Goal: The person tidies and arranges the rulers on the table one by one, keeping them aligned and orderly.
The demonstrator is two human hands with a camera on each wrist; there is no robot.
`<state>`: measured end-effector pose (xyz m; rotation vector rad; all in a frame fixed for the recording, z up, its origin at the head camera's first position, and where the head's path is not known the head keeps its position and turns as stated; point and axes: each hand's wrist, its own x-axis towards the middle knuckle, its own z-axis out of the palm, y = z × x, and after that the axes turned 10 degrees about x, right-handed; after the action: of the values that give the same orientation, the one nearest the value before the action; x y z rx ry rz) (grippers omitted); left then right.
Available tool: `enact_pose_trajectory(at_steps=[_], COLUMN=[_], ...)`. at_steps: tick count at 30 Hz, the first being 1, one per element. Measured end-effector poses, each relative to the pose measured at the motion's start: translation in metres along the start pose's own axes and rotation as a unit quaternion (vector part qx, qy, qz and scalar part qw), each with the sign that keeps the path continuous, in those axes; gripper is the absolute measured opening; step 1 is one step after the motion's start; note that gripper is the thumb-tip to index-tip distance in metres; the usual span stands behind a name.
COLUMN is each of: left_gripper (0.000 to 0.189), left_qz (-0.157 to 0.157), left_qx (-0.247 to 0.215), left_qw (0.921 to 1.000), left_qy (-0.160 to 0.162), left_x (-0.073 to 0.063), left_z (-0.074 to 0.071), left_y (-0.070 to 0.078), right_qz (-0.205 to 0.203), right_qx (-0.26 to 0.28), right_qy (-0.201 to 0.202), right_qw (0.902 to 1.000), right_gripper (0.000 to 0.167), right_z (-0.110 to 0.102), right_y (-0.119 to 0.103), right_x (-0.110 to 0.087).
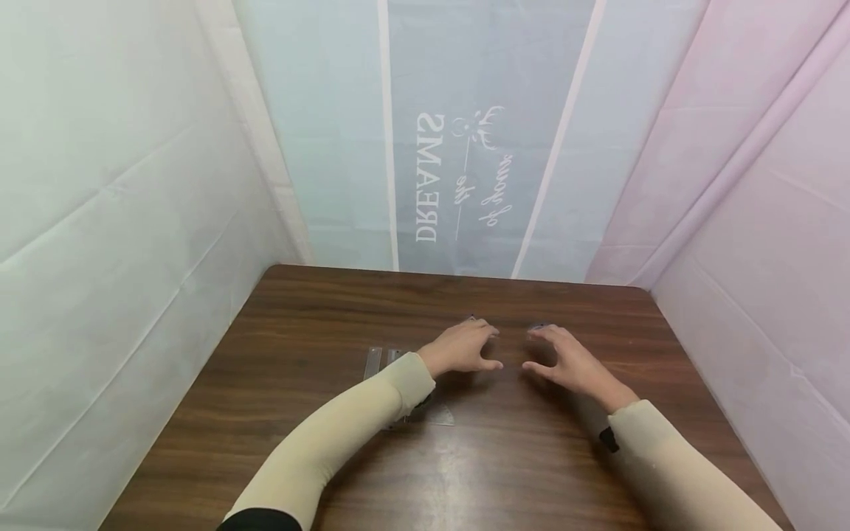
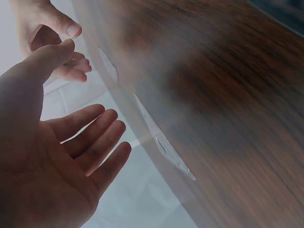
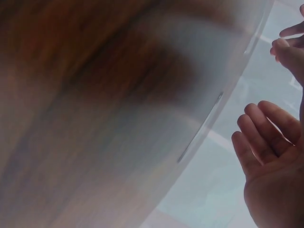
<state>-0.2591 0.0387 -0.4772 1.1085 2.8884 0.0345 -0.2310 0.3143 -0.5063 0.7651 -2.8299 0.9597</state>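
With left hand and right hand empty, fingers spread — best pinch clear plastic piece, mid-frame, by edges.

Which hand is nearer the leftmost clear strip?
Left. The left hand is apart from the leftmost clear strip, to its right; the right hand is farther right.

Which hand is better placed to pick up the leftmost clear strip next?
Probably the left hand: it is empty and nearer to the clear strip; the right hand, also empty, is farther away.
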Motion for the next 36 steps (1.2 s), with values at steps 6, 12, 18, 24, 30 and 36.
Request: enact_pose_trajectory(at_steps=[6, 12, 18, 24, 30, 36], left_gripper=[0.074, 0.073, 0.073, 0.075, 0.079, 0.082], left_qz=[-0.006, -0.012, -0.006, -0.013, -0.020, -0.035], left_qx=[-0.003, 0.010, 0.008, 0.019, 0.027, 0.037], left_qw=[0.9999, 0.9997, 0.9998, 0.9995, 0.9991, 0.9985], left_qy=[-0.011, -0.018, -0.019, -0.020, -0.027, -0.023], left_x=[0.015, 0.027, 0.038, 0.050, 0.062, 0.067], left_z=[0.002, 0.009, 0.015, 0.015, 0.023, 0.027], left_y=[0.006, 0.011, 0.023, 0.036, 0.044, 0.046], right_qz=[0.017, 0.028, 0.039, 0.058, 0.072, 0.076], right_qx=[0.000, -0.002, -0.003, -0.007, -0.016, -0.011], right_qy=[0.004, -0.002, 0.001, 0.000, -0.023, -0.041], right_qw=[0.9998, 0.9996, 0.9993, 0.9983, 0.9970, 0.9962], right_gripper=[0.071, 0.077, 0.078, 0.080, 0.082, 0.084], right_z=[-0.009, -0.014, -0.015, -0.018, -0.022, -0.024], right_y=[0.018, 0.033, 0.047, 0.056, 0.064, 0.068], right_x=[0.003, 0.003, 0.003, 0.009, 0.013, 0.017])
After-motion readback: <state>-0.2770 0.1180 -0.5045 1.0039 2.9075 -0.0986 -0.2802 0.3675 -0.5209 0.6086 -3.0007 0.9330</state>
